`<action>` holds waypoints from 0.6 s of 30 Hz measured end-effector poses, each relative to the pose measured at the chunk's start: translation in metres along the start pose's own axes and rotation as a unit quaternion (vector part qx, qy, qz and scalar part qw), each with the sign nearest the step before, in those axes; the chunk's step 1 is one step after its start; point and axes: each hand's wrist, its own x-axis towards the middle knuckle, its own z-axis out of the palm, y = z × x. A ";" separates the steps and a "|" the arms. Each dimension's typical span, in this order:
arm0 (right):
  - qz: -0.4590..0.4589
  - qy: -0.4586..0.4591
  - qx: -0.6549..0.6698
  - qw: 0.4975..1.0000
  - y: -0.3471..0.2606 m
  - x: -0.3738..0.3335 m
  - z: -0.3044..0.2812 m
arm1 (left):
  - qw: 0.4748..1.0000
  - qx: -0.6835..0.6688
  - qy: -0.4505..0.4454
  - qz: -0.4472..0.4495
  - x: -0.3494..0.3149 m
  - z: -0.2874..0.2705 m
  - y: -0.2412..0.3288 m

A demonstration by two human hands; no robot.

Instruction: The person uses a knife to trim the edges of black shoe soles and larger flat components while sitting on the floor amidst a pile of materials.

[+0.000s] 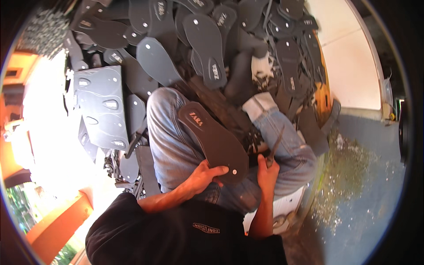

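Observation:
A dark grey shoe insole (216, 143) lies slanted above my lap, its wide end toward me. A small white dot marks that end, and light lettering shows on the heel end. My left hand (204, 179) grips its near left edge, the thumb on top and the fingers mostly hidden underneath. Just right of the insole, my right hand (267, 171) is closed around a knife (277, 143). Its narrow, pointed blade points up and away from me; the handle is mostly covered by my fingers. The knife appears apart from the insole.
Many loose insoles (205, 48) are heaped beyond my bent, jeans-clad legs. On the left stands a sheet (102, 108) printed with insole outlines, above dark scraps (128, 170). A white panel (351, 66) is at the right, beside a blue-grey floor (362, 176) strewn with debris.

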 end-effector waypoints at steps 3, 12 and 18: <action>0.002 0.001 0.016 1.000 -0.017 -0.002 0.010 | 0.987 0.136 -0.053 0.062 0.004 0.002 0.051; -0.116 0.022 0.071 0.990 -0.003 -0.001 0.025 | 0.738 0.222 0.258 0.583 0.016 -0.083 0.365; -0.087 -0.037 0.036 0.995 -0.014 -0.007 0.028 | 0.485 0.262 0.715 0.429 -0.075 -0.373 0.203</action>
